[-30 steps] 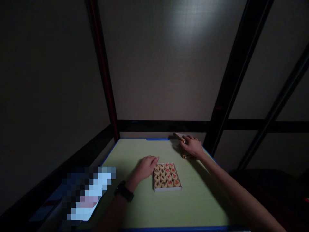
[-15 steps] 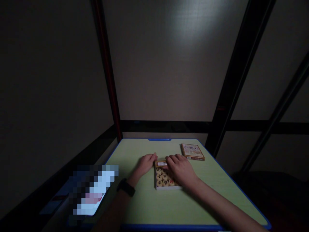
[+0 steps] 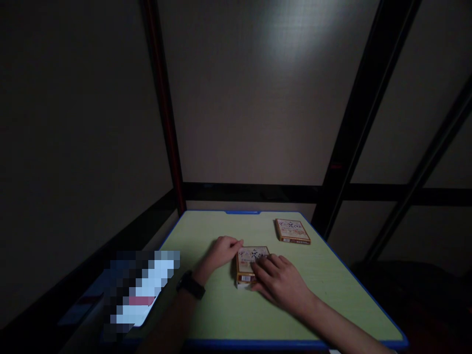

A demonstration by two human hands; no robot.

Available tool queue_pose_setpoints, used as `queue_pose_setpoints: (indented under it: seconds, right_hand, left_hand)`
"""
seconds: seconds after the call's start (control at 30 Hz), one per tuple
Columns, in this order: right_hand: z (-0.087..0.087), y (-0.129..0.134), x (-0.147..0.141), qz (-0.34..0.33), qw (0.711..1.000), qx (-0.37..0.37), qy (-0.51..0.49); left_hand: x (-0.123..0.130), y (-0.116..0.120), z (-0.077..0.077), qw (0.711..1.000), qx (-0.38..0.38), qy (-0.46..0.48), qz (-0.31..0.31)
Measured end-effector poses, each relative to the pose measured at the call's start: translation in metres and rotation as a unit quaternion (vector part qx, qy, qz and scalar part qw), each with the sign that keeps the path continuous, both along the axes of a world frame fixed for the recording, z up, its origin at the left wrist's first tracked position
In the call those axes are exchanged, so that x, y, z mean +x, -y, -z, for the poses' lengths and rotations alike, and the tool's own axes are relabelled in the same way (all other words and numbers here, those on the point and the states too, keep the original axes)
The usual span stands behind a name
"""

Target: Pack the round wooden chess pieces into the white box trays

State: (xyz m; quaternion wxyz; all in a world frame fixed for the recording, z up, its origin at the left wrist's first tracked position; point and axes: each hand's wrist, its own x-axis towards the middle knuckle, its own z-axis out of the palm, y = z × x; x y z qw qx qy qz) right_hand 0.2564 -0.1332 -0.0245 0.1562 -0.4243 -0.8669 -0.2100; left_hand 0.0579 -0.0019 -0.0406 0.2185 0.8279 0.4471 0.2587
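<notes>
A small patterned box lid point(image 3: 248, 253) with dark writing covers most of a tray in front of me. A white strip of the tray point(image 3: 243, 285) shows under its near edge. The chess pieces inside are hidden. My right hand point(image 3: 282, 280) grips the lid from the right, fingers over the top and thumb low at the near side. At the far-left corner of the lid, my left hand point(image 3: 224, 251) has its fingers pressed together against it. A dark watch point(image 3: 191, 285) is on my left wrist.
A second, similar flat box point(image 3: 293, 230) lies toward the table's far right corner. On the left edge sits a bright, pixelated screen-like object point(image 3: 147, 292). The pale green table point(image 3: 206, 314) has a blue rim; dark-framed panels stand behind it.
The lid has come down toward me over the tray, hiding the round chess pieces that showed before. My right hand moved nearer with it; my left hand shifted slightly right to the lid's corner.
</notes>
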Motion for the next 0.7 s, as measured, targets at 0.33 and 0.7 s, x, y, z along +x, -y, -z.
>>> queue_pose_setpoints:
  seconds: [0.33, 0.7]
  right_hand:
    - [0.004, -0.017, 0.005, 0.045, 0.971, -0.105, -0.208]
    - [0.028, -0.022, 0.014, 0.090, 0.952, -0.245, -0.158]
  left_hand:
    - [0.020, 0.032, -0.003, 0.990, 0.136, -0.022, 0.038]
    - [0.029, 0.046, 0.022, 0.988, 0.096, -0.105, 0.068]
